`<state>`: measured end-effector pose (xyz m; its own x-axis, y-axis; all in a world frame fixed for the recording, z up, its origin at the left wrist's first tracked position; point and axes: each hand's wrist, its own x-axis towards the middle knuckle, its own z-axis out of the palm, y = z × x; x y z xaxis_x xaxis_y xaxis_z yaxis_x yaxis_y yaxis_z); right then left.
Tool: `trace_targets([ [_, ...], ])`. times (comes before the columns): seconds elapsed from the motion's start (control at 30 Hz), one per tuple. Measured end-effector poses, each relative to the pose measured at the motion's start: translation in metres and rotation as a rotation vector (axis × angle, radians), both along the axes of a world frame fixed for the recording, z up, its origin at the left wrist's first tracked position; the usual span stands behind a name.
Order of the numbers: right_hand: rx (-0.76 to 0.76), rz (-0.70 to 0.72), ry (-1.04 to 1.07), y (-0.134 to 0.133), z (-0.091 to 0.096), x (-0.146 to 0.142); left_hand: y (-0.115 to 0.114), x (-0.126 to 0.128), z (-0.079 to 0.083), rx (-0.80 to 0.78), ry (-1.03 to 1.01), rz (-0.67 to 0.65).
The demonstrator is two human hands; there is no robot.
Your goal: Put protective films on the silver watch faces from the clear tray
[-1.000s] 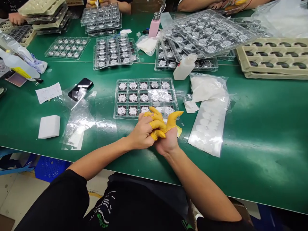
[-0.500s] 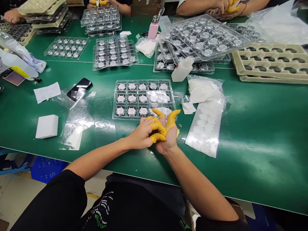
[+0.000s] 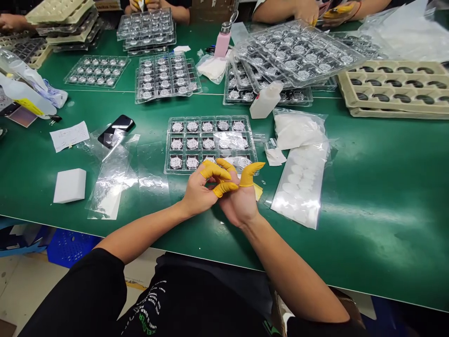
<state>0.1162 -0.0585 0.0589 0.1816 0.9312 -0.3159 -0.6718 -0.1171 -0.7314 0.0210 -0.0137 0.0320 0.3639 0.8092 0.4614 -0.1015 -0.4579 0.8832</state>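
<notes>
Yellow finger cots cover the fingertips of both hands, which meet just in front of a clear tray (image 3: 167, 159) of watch dials. My left hand (image 3: 201, 189) is curled, thumb and forefinger closing at the fingers of the other hand; what lies between them is hidden. Palm up, my right hand (image 3: 240, 203) has its thumb stretched out and a forefinger extended, with the other fingers partly covered. A small yellow piece (image 3: 257, 192) shows beside the right thumb. Clear film lies across the right side of the tray.
To the right lie a plastic bag of white discs (image 3: 298, 180) and a white bottle (image 3: 266, 100). On the left are clear film sheets (image 3: 112, 180), a phone (image 3: 117, 130) and a white block (image 3: 69, 186). Stacked trays (image 3: 298, 54) stand behind; co-workers' hands show at the far side.
My left hand has shifted slightly left and up, its thumb and forefinger drawing off the right palm toward that hand's fingers. The right hand has turned a little, showing more palm.
</notes>
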Motion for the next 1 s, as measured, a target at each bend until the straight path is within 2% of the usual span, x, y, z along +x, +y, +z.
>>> trace_targets([
  [0.1,0.007,0.044,0.058,-0.001,0.001,-0.003,0.001,-0.001,-0.002,0.071,0.005,0.063],
  [0.3,0.011,0.05,0.066,-0.002,0.002,-0.004,0.0,-0.005,-0.002,0.131,0.066,0.035],
  [0.43,0.012,0.014,0.053,-0.004,0.002,-0.008,-0.003,-0.006,-0.004,0.178,0.193,0.061],
  [0.53,0.036,0.045,0.031,-0.003,0.002,-0.009,-0.004,-0.007,0.0,0.219,0.266,0.068],
  [0.63,0.042,0.01,-0.015,0.0,0.001,-0.005,0.0,-0.009,0.009,0.198,0.313,-0.052],
  [0.73,0.045,-0.127,-0.047,0.004,0.001,0.003,0.008,-0.011,0.017,0.186,0.311,-0.225],
  [0.83,0.039,-0.183,-0.059,0.007,-0.001,0.006,0.01,-0.01,0.018,0.183,0.293,-0.345],
  [0.9,0.008,-0.166,-0.068,0.008,-0.004,0.005,0.007,-0.009,0.014,0.149,0.296,-0.352],
  [1.0,-0.018,-0.123,-0.079,0.007,-0.009,0.002,0.001,-0.005,0.007,0.092,0.278,-0.274],
])
